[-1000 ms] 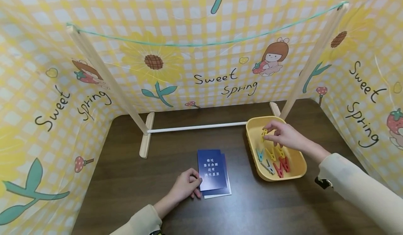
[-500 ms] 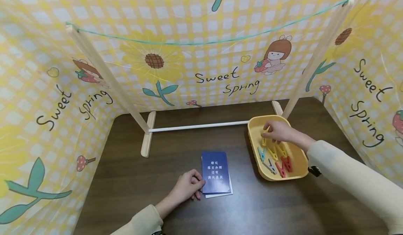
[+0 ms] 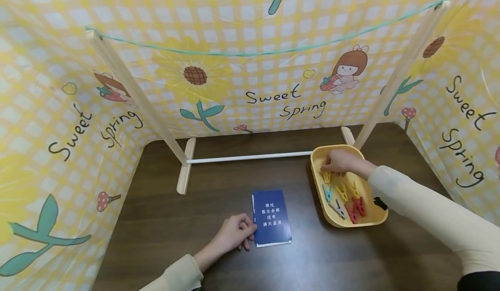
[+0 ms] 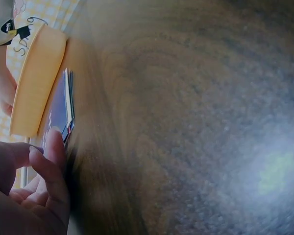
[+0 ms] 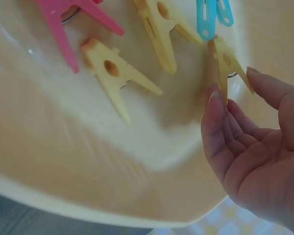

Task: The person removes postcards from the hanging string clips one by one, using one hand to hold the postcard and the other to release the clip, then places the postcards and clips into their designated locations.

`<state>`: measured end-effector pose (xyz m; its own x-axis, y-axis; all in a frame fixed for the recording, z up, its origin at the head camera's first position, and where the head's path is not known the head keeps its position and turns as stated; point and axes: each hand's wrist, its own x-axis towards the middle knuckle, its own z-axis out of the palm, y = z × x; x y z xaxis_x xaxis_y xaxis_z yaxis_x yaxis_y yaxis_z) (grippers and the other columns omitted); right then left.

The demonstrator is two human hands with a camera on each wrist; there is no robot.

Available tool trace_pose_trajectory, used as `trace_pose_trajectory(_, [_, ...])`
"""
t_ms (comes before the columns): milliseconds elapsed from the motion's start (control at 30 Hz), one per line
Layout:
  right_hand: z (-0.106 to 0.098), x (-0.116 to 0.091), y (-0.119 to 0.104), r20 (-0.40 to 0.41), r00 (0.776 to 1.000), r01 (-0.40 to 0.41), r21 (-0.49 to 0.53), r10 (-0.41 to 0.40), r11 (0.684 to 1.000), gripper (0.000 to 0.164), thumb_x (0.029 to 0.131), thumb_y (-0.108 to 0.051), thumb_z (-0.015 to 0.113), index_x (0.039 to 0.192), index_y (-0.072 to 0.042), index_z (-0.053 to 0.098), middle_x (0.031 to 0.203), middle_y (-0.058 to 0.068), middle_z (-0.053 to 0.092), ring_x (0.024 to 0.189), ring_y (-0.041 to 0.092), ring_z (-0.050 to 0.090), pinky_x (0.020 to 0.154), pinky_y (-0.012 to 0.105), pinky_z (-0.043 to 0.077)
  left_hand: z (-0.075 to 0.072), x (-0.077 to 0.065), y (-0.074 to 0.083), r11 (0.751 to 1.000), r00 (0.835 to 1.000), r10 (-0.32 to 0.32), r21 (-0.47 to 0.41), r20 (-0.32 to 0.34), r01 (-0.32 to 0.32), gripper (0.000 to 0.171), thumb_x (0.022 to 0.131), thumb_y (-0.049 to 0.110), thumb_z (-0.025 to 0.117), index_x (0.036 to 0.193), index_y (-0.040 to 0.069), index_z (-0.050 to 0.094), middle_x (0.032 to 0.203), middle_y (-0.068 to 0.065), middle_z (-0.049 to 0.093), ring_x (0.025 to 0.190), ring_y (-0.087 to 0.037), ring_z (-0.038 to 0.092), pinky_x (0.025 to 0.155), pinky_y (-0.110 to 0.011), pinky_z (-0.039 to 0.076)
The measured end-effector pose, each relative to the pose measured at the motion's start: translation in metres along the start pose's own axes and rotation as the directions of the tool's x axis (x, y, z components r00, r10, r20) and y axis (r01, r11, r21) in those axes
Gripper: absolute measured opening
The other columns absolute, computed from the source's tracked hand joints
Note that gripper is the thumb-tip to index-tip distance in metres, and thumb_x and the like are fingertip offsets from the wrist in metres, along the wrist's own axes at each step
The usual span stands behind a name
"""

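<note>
At the left edge of a small stack of dark blue cards with white writing (image 3: 272,217), my left hand (image 3: 236,232) pinches the card edge between thumb and curled fingers. White edges of lower cards (image 4: 67,100) show under the top one. My right hand (image 3: 341,161) reaches into a yellow plastic basket (image 3: 317,189). Its thumb and fingers pinch the two legs of a yellow clothespin (image 5: 228,58), which stands near the basket wall. Close by lie a light blue clothespin (image 3: 327,193), a grey one (image 3: 337,209), more yellow ones (image 3: 342,193) and red ones (image 3: 358,206).
Behind the cards stands a wooden frame, with a left post (image 3: 136,96) and a right post (image 3: 402,74). A green string (image 3: 242,55) sags between their tops, and a white rod (image 3: 250,157) joins the feet. Patterned yellow cloth surrounds the brown table (image 3: 218,178).
The right hand has lowered the yellow clothespin toward the basket floor and turned on it. Under the left hand, the cards have shifted against each other, with a white edge now showing on the left.
</note>
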<state>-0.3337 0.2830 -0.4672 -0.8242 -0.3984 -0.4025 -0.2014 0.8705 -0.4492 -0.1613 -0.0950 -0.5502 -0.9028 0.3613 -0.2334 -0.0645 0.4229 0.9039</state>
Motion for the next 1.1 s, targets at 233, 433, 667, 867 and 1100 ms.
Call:
trace_pose_trajectory(233, [0.007, 0.004, -0.001, -0.010, 1.000, -0.016, -0.013, 0.016, 1.000, 0.033, 0.096, -0.020, 0.072, 0.068, -0.009, 0.059, 0.058, 0.000, 0.056, 0.053, 0.015, 0.059, 0.050, 0.025, 0.052, 0.004, -0.002, -0.003, 1.000, 1.000, 0.001, -0.014, -0.004, -0.001, 0.017, 0.101, 0.014, 0.068, 0.088, 0.004, 0.063, 0.067, -0.001, 0.070, 0.046, -0.010, 0.064, 0.038, -0.023, 0.048])
trace_pose_trajectory(433, [0.010, 0.006, 0.001, -0.010, 1.000, -0.024, -0.002, 0.024, 1.000, 0.033, 0.094, -0.020, 0.074, 0.067, -0.010, 0.057, 0.060, 0.004, 0.061, 0.053, 0.014, 0.062, 0.050, 0.026, 0.055, 0.005, -0.002, -0.001, 1.000, 1.000, -0.003, -0.012, 0.000, 0.003, 0.017, 0.101, 0.014, 0.066, 0.087, 0.005, 0.063, 0.067, -0.001, 0.070, 0.045, -0.009, 0.063, 0.038, -0.022, 0.047])
trace_pose_trajectory(667, [0.014, 0.002, 0.002, -0.021, 1.000, -0.008, -0.011, 0.007, 1.000, 0.036, 0.096, -0.021, 0.073, 0.065, -0.008, 0.058, 0.058, 0.006, 0.062, 0.050, 0.015, 0.061, 0.048, 0.023, 0.051, 0.007, -0.002, 0.001, 1.000, 1.000, -0.018, -0.023, 0.002, 0.018, 0.018, 0.102, 0.014, 0.065, 0.087, 0.005, 0.063, 0.067, -0.002, 0.071, 0.045, -0.009, 0.064, 0.038, -0.022, 0.047])
trace_pose_trajectory(867, [0.010, -0.004, 0.003, -0.019, 1.000, 0.006, -0.013, -0.006, 1.000, 0.047, 0.103, -0.028, 0.063, 0.060, -0.010, 0.055, 0.055, 0.006, 0.060, 0.048, 0.014, 0.056, 0.048, 0.023, 0.044, 0.006, -0.003, 0.003, 0.998, 1.000, -0.013, -0.054, 0.009, 0.013, 0.019, 0.102, 0.013, 0.065, 0.088, 0.001, 0.064, 0.068, -0.007, 0.072, 0.048, -0.018, 0.068, 0.039, -0.025, 0.049])
trace_pose_trajectory(1100, [0.007, -0.021, 0.002, -0.081, 0.996, 0.039, -0.013, -0.040, 0.999, 0.034, 0.105, -0.027, 0.061, 0.082, -0.003, 0.061, 0.067, 0.011, 0.066, 0.057, 0.023, 0.066, 0.050, 0.028, 0.050, 0.001, -0.004, 0.002, 1.000, 1.000, -0.011, -0.026, 0.024, 0.012, 0.020, 0.104, 0.013, 0.062, 0.089, 0.000, 0.065, 0.070, -0.009, 0.072, 0.049, -0.017, 0.067, 0.041, -0.025, 0.051])
